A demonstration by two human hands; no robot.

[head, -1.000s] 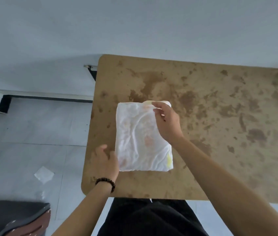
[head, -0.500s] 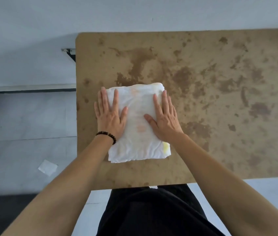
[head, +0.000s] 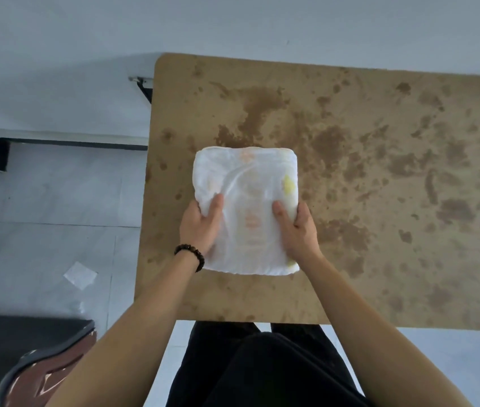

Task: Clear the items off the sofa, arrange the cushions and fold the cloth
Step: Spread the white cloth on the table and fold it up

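Head view looks straight down on a stained brown table [head: 379, 201] with a folded white cloth [head: 247, 183] lying near its left end. The cloth is a thick, roughly rectangular bundle with faint orange and yellow prints. Both hands grip it at its near half, one on each side. The left hand [head: 200, 227] clasps the left edge, thumb lying on top of the fabric and the other fingers tucked under or behind the edge. The right hand [head: 299, 230] mirrors this on the right edge, thumb pressed on top. A dark beaded bracelet [head: 191, 254] circles the left wrist. On the grey tiled floor to the left of the table lies a small white scrap of paper [head: 80, 274]. At the lower left corner a dark and reddish-brown object [head: 42, 374] shows, too blurred to identify.
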